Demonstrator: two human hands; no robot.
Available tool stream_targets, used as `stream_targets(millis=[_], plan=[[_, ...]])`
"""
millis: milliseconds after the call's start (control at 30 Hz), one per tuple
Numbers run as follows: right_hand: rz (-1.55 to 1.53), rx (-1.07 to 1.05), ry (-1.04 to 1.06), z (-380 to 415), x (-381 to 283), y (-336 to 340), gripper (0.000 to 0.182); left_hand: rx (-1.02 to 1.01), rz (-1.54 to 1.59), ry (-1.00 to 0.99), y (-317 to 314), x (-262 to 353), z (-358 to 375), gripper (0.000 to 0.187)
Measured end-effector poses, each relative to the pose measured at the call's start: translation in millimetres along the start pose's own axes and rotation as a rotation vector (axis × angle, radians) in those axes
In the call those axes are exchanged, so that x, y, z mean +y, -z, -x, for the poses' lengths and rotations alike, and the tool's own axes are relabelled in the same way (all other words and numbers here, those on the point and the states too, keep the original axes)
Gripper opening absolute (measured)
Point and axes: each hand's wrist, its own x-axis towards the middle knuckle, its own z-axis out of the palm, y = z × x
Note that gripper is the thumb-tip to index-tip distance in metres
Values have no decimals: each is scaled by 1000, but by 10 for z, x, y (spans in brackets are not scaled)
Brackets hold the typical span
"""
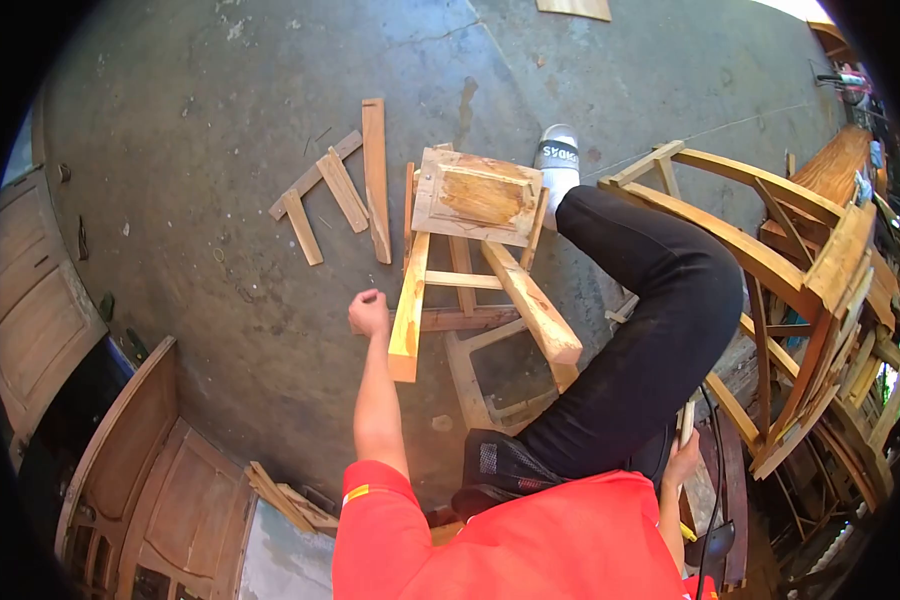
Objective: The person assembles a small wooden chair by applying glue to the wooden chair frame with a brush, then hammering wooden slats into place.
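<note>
Stool (475, 255) right of left hand (369, 313) (close).

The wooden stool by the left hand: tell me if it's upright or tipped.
Tipped. The stool lies on its side on the concrete floor, legs pointing toward the camera.

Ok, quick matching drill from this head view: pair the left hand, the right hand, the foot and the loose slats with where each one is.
Things:
1. left hand
2. right hand
3. foot
4. loose slats

Places:
A. on the concrete floor, left of the stool
B. closed, beside the stool leg
C. against the stool's seat board
D. low by the hip, gripping a pale handle

Pairs: 1-B, 2-D, 3-C, 4-A
</note>
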Motion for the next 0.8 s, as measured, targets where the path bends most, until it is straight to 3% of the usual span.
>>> stream_targets(millis=[67,133,233,333,433,533,633,800], plan=[[-40,70,7,79,89,-53,31,-96,124,-1,10,-124,152,21],[-102,109,3,129,73,-97,33,15,409,-95,47,105,490,18],[-166,9,-179,216,-190,87,35,-80,489,-63,333,406,752,15],[-167,200,-109,320,167,-372,37,-252,489,99,726,785,1034,15],[-216,310,-44,365,316,-526,37,-321,679,9,896,813,1154,21],[-344,229,-190,463,198,-395,40,2,267,-586,1225,1233,1637,22],[-360,213,-275,510,116,-360,42,-46,415,-701,1289,1486,1836,19],[-510,363,-340,595,-35,-29,43,97,365,-862,1099,1761,1729,18]])
